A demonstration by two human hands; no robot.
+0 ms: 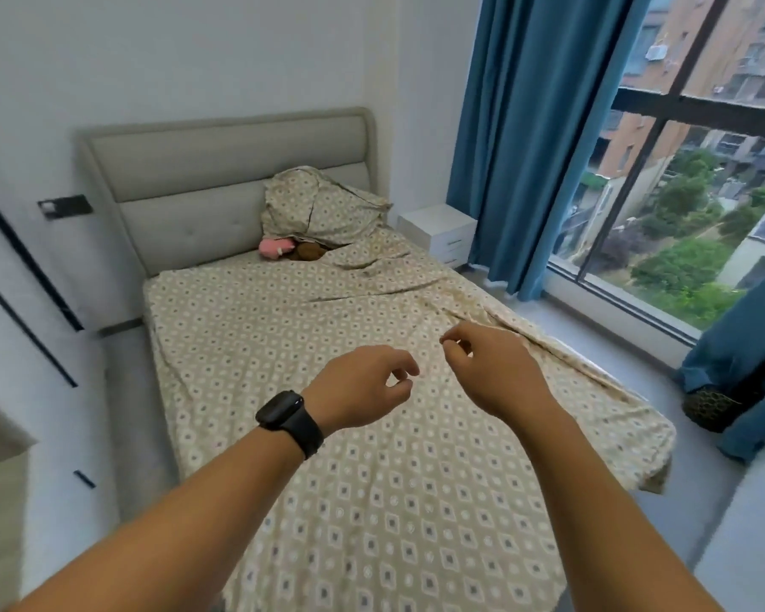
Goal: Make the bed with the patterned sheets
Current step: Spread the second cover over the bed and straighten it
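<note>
Hands hover empty, fingers loosely curled: left hand (363,386), right hand (491,368). Patterned sheet (327,346) lies spread; its rumpled right edge probably needs straightening next.

Bed: single bed with grey padded fabric headboard (221,170)
Cover: beige diamond-patterned sheet (310,346) spread over the mattress, creased toward the window side, one corner hanging off
Head end: pillow in matching patterned case (323,205) leaning on the headboard, pink plush toy (274,247) and brown plush toy (306,250) just beside it
</note>
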